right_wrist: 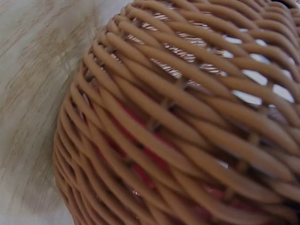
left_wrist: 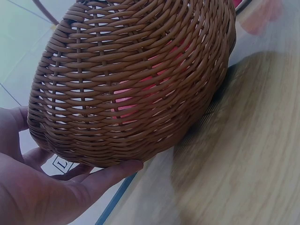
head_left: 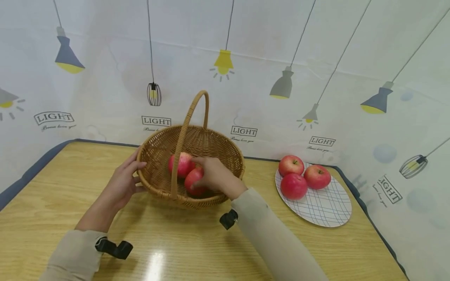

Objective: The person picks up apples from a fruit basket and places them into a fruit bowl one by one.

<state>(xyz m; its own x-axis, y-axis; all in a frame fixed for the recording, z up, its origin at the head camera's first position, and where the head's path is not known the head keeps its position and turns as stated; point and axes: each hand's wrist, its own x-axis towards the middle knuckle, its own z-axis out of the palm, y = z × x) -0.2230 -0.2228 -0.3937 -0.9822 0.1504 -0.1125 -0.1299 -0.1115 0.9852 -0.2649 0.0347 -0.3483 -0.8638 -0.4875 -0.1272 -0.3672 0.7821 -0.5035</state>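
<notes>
A brown wicker basket (head_left: 225, 152) with a tall arched handle (head_left: 184, 132) stands at the back of the table. My left hand (head_left: 123, 181) grips its left rim; in the left wrist view the thumb (left_wrist: 117, 174) lies along the woven wall. Inside the basket are two red apples. Reaching over the front right rim, my right hand (head_left: 216, 173) holds the nearer apple (head_left: 193, 181), which its fingers partly cover. The other apple (head_left: 184, 164) sits just behind it, partly hidden by the handle. In the right wrist view the basket wall (right_wrist: 187, 122) hides the hand.
To the right lies a white plate (head_left: 327, 210) with a line pattern. Three red apples (head_left: 293, 186) are grouped at its left side. A wall cloth (head_left: 260, 35) printed with lamps hangs behind the wooden table (head_left: 183, 242).
</notes>
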